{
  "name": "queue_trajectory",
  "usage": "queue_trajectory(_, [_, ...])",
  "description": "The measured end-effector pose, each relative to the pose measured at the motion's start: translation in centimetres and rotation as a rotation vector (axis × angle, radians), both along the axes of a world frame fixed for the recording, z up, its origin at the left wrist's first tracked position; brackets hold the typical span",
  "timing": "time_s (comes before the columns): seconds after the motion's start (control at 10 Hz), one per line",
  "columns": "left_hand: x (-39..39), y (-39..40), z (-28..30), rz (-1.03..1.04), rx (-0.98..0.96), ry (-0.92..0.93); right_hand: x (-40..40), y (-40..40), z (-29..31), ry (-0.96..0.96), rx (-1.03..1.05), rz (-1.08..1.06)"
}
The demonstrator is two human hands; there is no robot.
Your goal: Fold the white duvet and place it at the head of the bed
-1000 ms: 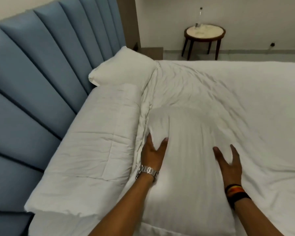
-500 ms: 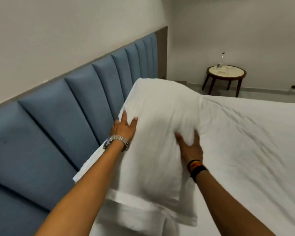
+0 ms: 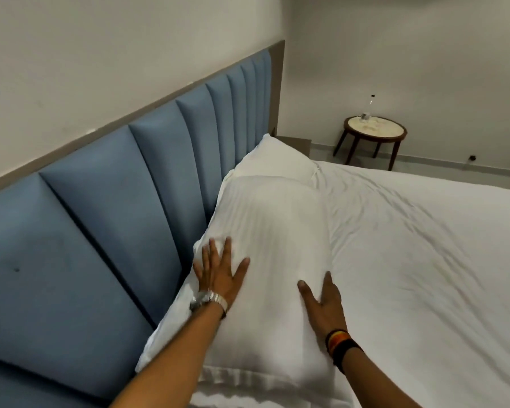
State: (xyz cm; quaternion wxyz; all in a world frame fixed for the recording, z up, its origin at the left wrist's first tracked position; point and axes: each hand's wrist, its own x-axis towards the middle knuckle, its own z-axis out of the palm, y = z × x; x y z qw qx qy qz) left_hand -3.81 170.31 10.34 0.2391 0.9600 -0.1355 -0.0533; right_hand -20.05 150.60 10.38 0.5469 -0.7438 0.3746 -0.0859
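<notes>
2 hands are laid flat, fingers spread, on a white pillow [image 3: 265, 260] leaned against the blue headboard [image 3: 124, 207]; the left hand [image 3: 218, 275] and right hand [image 3: 324, 304] grip nothing, apparently pressing it into place. Only a white edge of what is judged the folded duvet [image 3: 168, 328] shows beneath the pillow.

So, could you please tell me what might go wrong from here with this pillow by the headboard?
The near pillow leans on the blue headboard, pressed flat by the left hand and right hand; released, it may slump forward. Its far end overlaps the second pillow and could nudge it askew. Pressing may also crease whatever lies underneath, hidden here.
</notes>
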Motion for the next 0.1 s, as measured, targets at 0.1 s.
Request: queue_trajectory(0.1, [1.73,-3.02,6.39,-0.123,-0.027,-0.144,-6.28,1.72,0.91,-0.147,-0.112,-0.024])
